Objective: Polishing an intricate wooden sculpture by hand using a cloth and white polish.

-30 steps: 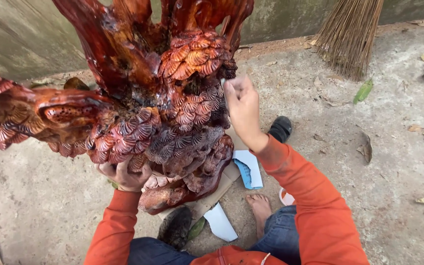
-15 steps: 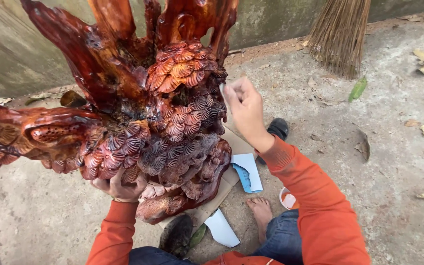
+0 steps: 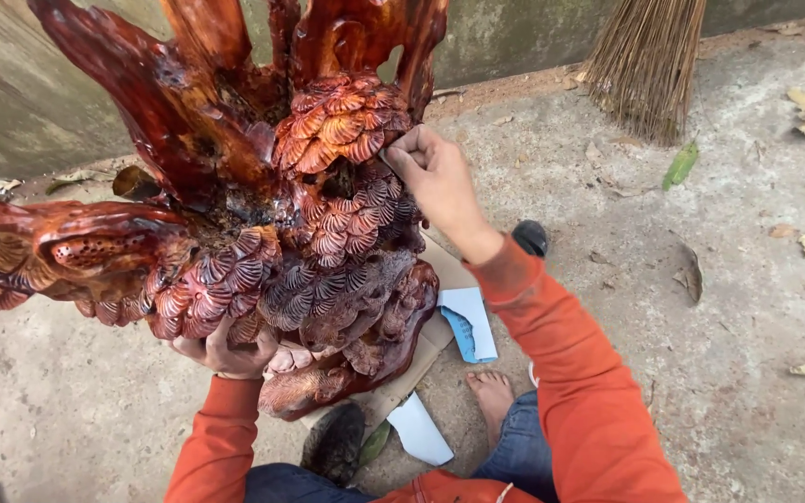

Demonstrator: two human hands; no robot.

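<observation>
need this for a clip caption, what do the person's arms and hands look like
Both arms wear long orange sleeves with ribbed cuffs reaching the wrists. The left hand and right hand are bare: no gloves, rings or watch visible.

The carved wooden sculpture (image 3: 263,214) ran off the frame at twelve and nine o'clock. The left hand (image 3: 225,352) lay mostly hidden beneath it; whatever the right hand's (image 3: 440,186) fingertips pinched was too small to tell.

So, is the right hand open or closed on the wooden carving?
Closed. The right hand is curled, fingertips pinched together against the scale-carved part of the red wooden carving. Whether it grips something small cannot be told.
</observation>
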